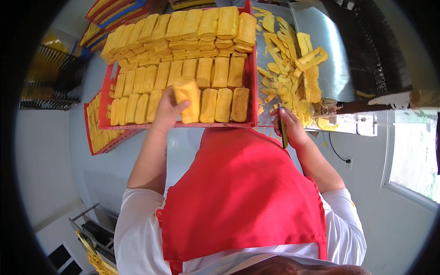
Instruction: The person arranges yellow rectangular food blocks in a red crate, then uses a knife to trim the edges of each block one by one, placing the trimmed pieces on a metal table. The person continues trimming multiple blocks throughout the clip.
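My left hand [168, 110] is closed around one end of a yellow oblong loaf [189, 98], thumb on its near side. The loaf is held up over the front row in a red crate [105, 94]. Rows of similar yellow loaves [208, 104] fill that crate, stacked higher at the back. To the right of the crate, my right hand [292, 126] grips a slim, dark olive handle, seemingly a knife [284, 130]. Its fingers hide part of it, and no blade shows clearly. Just beyond that hand lies a heap of yellow bread trimmings [288, 87].
A metal worktop [323, 50] carries the trimmings. Another red crate of loaves [95, 126] sits lower at the left. Stacked red and blue crates [114, 18] stand at the far left. A black cord [337, 153] hangs to a wall socket at the right.
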Demonstrator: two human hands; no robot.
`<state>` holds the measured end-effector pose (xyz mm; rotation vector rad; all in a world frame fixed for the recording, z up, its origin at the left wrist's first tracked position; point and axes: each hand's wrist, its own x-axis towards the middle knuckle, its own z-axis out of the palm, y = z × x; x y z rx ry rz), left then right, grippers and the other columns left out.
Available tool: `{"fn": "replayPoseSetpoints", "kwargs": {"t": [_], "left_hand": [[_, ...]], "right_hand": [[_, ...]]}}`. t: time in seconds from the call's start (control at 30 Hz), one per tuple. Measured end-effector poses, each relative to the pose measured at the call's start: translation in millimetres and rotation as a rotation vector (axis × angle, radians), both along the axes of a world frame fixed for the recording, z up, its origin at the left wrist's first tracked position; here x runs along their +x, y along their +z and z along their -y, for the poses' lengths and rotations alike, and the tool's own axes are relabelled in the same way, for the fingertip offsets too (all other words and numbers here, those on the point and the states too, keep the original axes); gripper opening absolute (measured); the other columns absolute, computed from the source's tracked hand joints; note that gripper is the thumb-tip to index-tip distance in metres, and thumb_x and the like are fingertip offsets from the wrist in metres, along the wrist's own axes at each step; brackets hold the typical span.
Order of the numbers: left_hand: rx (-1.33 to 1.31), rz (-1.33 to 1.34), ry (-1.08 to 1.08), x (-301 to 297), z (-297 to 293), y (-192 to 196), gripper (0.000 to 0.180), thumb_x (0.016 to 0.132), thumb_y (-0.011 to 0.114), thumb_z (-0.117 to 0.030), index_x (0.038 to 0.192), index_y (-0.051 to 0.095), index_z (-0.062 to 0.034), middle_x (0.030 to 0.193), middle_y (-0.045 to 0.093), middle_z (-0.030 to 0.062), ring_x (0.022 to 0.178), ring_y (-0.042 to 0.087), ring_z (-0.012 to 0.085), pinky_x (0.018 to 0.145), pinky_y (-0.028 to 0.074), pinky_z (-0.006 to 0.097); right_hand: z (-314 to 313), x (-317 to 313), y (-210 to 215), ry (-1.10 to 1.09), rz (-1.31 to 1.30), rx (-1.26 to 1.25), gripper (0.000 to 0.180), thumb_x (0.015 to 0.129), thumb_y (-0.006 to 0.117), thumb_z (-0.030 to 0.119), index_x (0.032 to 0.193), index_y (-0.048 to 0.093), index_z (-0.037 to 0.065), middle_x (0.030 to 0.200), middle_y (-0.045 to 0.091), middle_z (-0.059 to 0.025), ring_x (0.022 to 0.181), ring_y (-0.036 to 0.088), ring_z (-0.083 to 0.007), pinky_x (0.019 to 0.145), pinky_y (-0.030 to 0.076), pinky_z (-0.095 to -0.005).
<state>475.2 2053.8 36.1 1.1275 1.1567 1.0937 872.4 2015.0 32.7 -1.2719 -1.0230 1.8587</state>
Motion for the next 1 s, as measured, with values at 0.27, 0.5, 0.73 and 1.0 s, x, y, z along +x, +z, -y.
{"fn": "replayPoseSetpoints", "kwargs": {"t": [0.27, 0.5, 0.73, 1.0], "left_hand": [[0.274, -0.380, -0.350, 115, 4, 65, 0.076, 0.066, 0.086, -0.009, 0.131, 0.047, -0.0011, 0.125, 0.053, 0.0091, 0.121, 0.051, 0.0215, 0.107, 0.037, 0.035], [0.189, -0.216, -0.468, 150, 31, 61, 0.077, 0.064, 0.087, -0.013, 0.130, 0.049, -0.0033, 0.123, 0.054, 0.0099, 0.119, 0.051, 0.0250, 0.104, 0.039, 0.035], [0.422, -0.388, -0.519, 194, 30, 66, 0.069, 0.064, 0.082, -0.006, 0.127, 0.054, -0.0111, 0.123, 0.055, 0.0093, 0.118, 0.051, 0.0306, 0.102, 0.040, 0.039], [0.647, -0.286, -0.267, 244, 32, 59, 0.059, 0.084, 0.057, 0.005, 0.139, 0.043, -0.0106, 0.152, 0.031, 0.0104, 0.139, 0.033, 0.0284, 0.111, 0.034, 0.044]], "right_hand": [[-4, -15, 77, 0.370, 0.473, 0.803, 0.036, 0.099, 0.049, 0.037, 0.106, 0.056, 0.003, 0.080, 0.062, -0.0178, 0.075, 0.061, -0.0361, 0.067, 0.048, -0.0446], [12, 21, 78, 0.374, 0.751, 0.856, 0.035, 0.097, 0.051, 0.040, 0.105, 0.056, 0.006, 0.085, 0.064, -0.0214, 0.078, 0.062, -0.0415, 0.068, 0.049, -0.0487], [-12, 95, -2, 0.192, 0.431, 0.020, 0.041, 0.100, 0.046, 0.044, 0.111, 0.057, 0.006, 0.083, 0.068, -0.0120, 0.072, 0.065, -0.0251, 0.067, 0.050, -0.0382], [-2, 60, 61, 0.068, -0.346, 0.004, 0.077, 0.089, 0.067, 0.038, 0.145, 0.029, 0.001, 0.131, 0.050, -0.0133, 0.114, 0.053, -0.0207, 0.094, 0.046, -0.0323]]}}
